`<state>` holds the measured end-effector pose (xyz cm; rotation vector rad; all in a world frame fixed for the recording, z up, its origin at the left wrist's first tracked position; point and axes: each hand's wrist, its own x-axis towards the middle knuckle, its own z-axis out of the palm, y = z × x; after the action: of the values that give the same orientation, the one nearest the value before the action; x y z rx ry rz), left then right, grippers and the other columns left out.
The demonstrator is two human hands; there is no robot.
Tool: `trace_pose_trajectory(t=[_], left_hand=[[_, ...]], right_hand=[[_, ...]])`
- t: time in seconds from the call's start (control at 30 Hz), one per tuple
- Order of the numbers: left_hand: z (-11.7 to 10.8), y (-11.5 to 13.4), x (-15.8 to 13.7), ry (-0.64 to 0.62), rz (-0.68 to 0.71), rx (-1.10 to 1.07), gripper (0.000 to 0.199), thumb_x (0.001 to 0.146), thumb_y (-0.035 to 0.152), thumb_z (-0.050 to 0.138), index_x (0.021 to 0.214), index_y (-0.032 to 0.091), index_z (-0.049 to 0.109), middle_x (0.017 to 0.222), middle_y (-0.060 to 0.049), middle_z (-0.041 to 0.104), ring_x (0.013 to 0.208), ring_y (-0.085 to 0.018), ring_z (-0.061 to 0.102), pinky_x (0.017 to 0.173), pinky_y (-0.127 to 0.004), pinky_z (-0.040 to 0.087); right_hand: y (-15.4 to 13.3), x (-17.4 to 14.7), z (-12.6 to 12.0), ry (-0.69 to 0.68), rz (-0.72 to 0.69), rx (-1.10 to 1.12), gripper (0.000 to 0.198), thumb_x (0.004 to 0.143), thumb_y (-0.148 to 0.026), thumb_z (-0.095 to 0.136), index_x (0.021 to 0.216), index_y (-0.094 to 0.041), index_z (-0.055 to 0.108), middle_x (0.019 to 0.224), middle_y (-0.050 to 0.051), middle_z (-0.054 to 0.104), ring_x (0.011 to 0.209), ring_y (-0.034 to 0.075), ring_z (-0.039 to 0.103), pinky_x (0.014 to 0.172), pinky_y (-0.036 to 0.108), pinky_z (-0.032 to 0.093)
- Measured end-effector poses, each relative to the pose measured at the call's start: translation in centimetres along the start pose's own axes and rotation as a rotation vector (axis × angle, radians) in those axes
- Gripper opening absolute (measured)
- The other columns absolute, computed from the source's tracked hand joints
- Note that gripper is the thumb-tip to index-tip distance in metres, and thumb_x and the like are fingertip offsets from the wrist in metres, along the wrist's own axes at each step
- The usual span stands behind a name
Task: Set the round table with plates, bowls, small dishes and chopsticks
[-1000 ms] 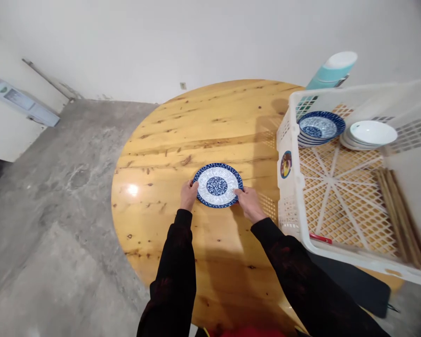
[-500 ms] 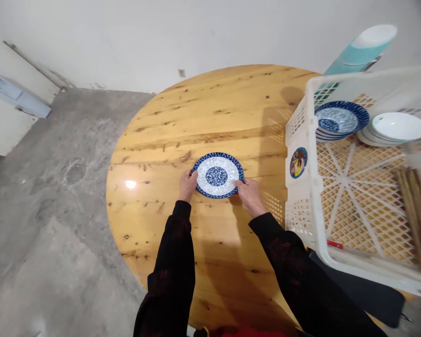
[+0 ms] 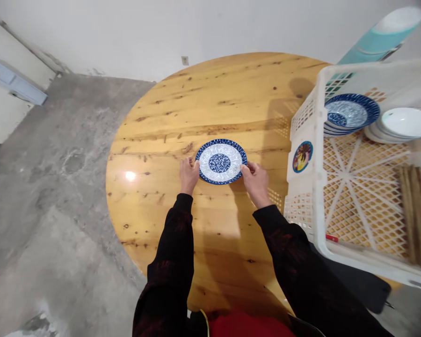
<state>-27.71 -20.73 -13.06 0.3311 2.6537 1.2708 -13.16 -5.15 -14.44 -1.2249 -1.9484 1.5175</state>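
Blue-rimmed plate [image 3: 220, 162] | left hand [image 3: 189, 174], right hand [image 3: 256, 181] at edges | grip unclear | roomy tabletop [image 3: 161, 145]

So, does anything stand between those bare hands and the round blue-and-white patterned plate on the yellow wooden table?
Nothing visible does: the bare left hand and bare right hand are both at the rim of the plate, on opposite sides. The white plastic lattice crate stands farther right, beyond the right hand.
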Motion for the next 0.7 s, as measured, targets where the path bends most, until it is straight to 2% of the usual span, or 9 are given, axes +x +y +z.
trace_pose_trajectory(t=[0.1, 0.23, 0.37, 0.5, 0.6, 0.7], left_hand=[[-0.4, 0.8, -0.8, 0.024, 0.021, 0.163, 0.013, 0.088, 0.028, 0.063, 0.097, 0.02, 0.059, 0.1, -0.008, 0.064, 0.097, -0.023, 0.059, 0.091, -0.035, 0.044], [-0.5, 1.3, -1.0, 0.009, 0.029, 0.252, 0.008, 0.087, 0.023, 0.063, 0.091, 0.022, 0.057, 0.094, -0.008, 0.063, 0.097, -0.025, 0.059, 0.089, -0.036, 0.044], [-0.3, 1.3, -0.9, -0.015, 0.054, 0.246, 0.01, 0.087, 0.02, 0.062, 0.096, 0.022, 0.058, 0.094, -0.008, 0.061, 0.098, -0.026, 0.058, 0.091, -0.037, 0.044], [-0.3, 1.0, -1.4, 0.01, 0.033, 0.232, 0.021, 0.09, 0.025, 0.061, 0.11, 0.021, 0.06, 0.102, -0.011, 0.061, 0.102, -0.028, 0.059, 0.092, -0.038, 0.045], [0.0, 0.4, -2.1, -0.017, -0.042, 0.147, 0.034, 0.091, 0.036, 0.062, 0.119, 0.018, 0.057, 0.1, -0.014, 0.063, 0.106, -0.031, 0.06, 0.092, -0.039, 0.045], [0.8, -0.5, -2.6, -0.156, -0.171, -0.07, 0.031, 0.094, 0.044, 0.056, 0.107, 0.016, 0.059, 0.091, -0.012, 0.065, 0.092, -0.027, 0.064, 0.081, -0.036, 0.049]], right_hand=[[-0.3, -0.3, -0.7, 0.089, -0.135, -0.177, 0.033, 0.08, -0.043, 0.057, 0.095, -0.017, 0.07, 0.088, 0.01, 0.072, 0.082, 0.025, 0.064, 0.081, 0.038, 0.05], [-0.4, -0.4, -0.7, 0.053, -0.138, -0.21, 0.031, 0.081, -0.037, 0.056, 0.099, -0.017, 0.071, 0.08, 0.007, 0.069, 0.074, 0.024, 0.063, 0.074, 0.035, 0.048], [-0.3, -0.1, -0.4, 0.052, -0.149, -0.213, 0.028, 0.081, -0.033, 0.054, 0.098, -0.017, 0.07, 0.078, 0.007, 0.068, 0.072, 0.023, 0.062, 0.075, 0.036, 0.049], [-0.1, -0.2, -0.5, 0.06, -0.178, -0.216, 0.029, 0.081, -0.034, 0.054, 0.101, -0.017, 0.068, 0.086, 0.009, 0.069, 0.081, 0.025, 0.063, 0.082, 0.039, 0.051], [-0.1, -1.1, -0.4, 0.039, -0.065, -0.121, 0.035, 0.081, -0.041, 0.06, 0.106, -0.016, 0.064, 0.094, 0.012, 0.07, 0.087, 0.027, 0.066, 0.084, 0.041, 0.053], [-0.4, -2.2, 0.3, -0.119, 0.207, 0.181, 0.03, 0.083, -0.046, 0.06, 0.096, -0.018, 0.061, 0.082, 0.009, 0.07, 0.073, 0.023, 0.068, 0.07, 0.037, 0.057]])
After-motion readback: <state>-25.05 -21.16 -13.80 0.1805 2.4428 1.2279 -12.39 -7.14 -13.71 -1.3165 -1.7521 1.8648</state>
